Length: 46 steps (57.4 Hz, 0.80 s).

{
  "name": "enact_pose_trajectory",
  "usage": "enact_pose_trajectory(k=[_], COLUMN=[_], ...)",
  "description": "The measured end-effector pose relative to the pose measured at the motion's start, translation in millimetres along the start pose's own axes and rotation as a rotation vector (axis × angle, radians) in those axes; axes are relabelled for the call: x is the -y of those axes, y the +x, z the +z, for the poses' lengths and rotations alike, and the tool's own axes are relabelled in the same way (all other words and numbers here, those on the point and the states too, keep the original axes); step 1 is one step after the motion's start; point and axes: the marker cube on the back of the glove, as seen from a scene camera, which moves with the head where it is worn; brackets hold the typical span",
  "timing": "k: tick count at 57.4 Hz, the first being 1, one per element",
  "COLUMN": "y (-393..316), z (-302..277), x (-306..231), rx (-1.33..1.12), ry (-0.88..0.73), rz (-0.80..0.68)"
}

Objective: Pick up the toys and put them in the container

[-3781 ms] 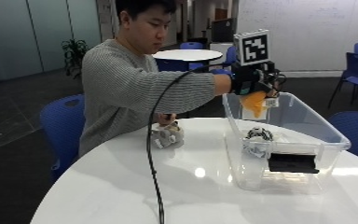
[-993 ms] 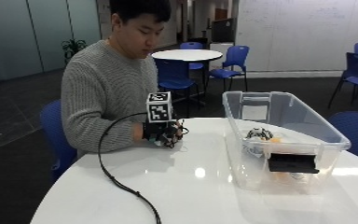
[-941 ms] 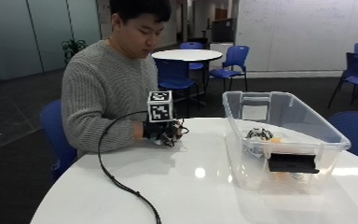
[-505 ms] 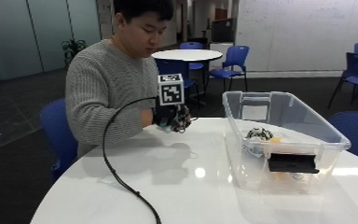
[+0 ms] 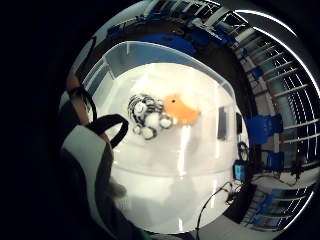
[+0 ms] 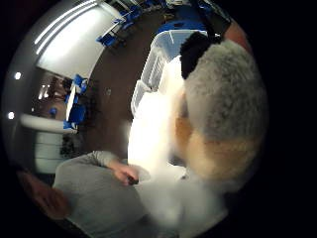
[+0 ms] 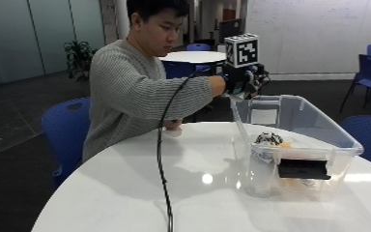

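Grey plush [image 6: 223, 109] is up off the table now, clutched in the gloved hand [image 7: 242, 82] right over the bin's [image 7: 340, 133] near edge. Below the palm, two toys [image 5: 160, 114] already sit inside, so only the drop looks left.

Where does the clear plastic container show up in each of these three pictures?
Outside view: the container stands on the white table, just beyond the raised right hand.
Little finger side palm view: seen from above, the container holds a striped toy and an orange toy.
Thumb side palm view: the container lies beyond the grey plush toy.
Shared landmark: the white table.
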Motion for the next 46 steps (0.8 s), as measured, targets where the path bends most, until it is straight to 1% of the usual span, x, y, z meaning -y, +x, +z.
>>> enact_pose_trajectory(k=[11, 18, 24, 37, 46], y=[1.8, 12.5, 26.5, 36.9, 36.9], z=[23.5, 49.5, 64.7, 80.4, 84.7], x=[55.5, 100.1, 121.4, 127.1, 119.3], rx=[-0.002, -0.042, -0.029, -0.005, 0.060], ry=[-0.049, -0.110, -0.170, -0.208, -0.290], rz=[0.040, 0.143, 0.216, 0.272, 0.288])
